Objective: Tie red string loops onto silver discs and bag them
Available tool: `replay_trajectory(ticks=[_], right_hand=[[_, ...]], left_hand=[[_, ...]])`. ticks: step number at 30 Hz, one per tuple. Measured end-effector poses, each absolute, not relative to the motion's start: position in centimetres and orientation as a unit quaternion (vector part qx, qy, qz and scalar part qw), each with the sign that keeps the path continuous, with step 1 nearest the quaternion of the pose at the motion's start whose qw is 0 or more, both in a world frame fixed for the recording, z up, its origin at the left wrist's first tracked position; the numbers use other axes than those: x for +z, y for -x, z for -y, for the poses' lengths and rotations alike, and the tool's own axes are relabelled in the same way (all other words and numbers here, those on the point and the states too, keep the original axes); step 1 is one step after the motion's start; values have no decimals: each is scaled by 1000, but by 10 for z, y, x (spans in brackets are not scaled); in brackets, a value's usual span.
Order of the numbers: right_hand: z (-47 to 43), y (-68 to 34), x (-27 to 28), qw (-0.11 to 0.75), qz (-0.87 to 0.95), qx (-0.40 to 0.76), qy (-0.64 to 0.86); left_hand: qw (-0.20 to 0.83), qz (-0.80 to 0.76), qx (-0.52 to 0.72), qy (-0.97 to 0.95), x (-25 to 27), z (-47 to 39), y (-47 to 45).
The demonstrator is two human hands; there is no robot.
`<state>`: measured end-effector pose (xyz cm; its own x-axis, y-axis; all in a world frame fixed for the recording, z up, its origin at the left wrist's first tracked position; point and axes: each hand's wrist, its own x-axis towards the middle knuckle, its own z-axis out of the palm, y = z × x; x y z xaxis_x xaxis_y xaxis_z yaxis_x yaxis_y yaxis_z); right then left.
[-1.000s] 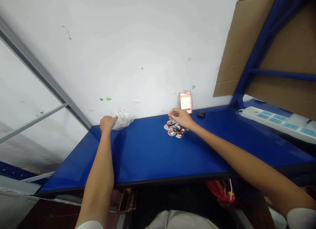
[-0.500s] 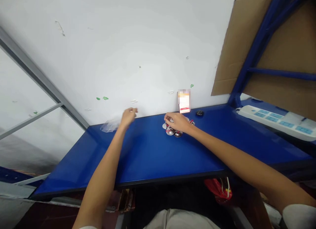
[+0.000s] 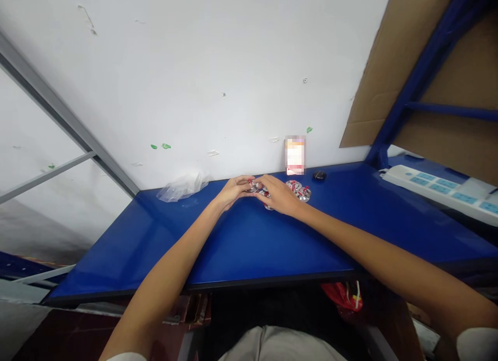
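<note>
My left hand (image 3: 232, 192) is closed on a small round silvery disc (image 3: 254, 187) with a red cord on it. Close beside it, my right hand (image 3: 280, 195) curls its fingers round the near side of the same spot, pinching at similar discs. How many it grips is hidden by the fingers. More silvery discs with red cords (image 3: 303, 193) lie in a pile on the blue table (image 3: 241, 247), just right of my right hand and partly under it.
Thin clear plastic bags (image 3: 182, 188) lie at the back left against the wall. A phone (image 3: 295, 156) leans on the wall behind the pile, with a small black object (image 3: 319, 176) beside it. A white power strip (image 3: 443, 190) stands at the right.
My left hand has moved right from beside the plastic bags to the discs, and its fingers have closed on one. My right hand has stayed by the pile, its fingers now meeting the left.
</note>
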<state>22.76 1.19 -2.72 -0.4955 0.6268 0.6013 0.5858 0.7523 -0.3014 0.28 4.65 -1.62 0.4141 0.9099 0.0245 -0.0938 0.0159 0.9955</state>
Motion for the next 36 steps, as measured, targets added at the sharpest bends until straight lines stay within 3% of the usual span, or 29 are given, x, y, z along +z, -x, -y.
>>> replay_trajectory(ticks=[10, 17, 22, 26, 29, 36], right_hand=[[-17, -226, -45, 346, 840, 56, 414], [-31, -234, -45, 405, 821, 124, 383], [-29, -239, -36, 402, 831, 80, 376], [-24, -238, -29, 366, 849, 23, 380], [-26, -238, -26, 396, 826, 24, 400], [-37, -241, -31, 484, 757, 200, 391]], left_hand=[[529, -424, 355, -644, -33, -51, -3], [613, -363, 359, -603, -31, -46, -6], [620, -318, 332, -636, -23, -43, -7], [509, -333, 318, -728, -30, -43, -14], [375, -419, 330, -758, -36, -42, -20], [235, -481, 349, -770, -41, -35, -30]])
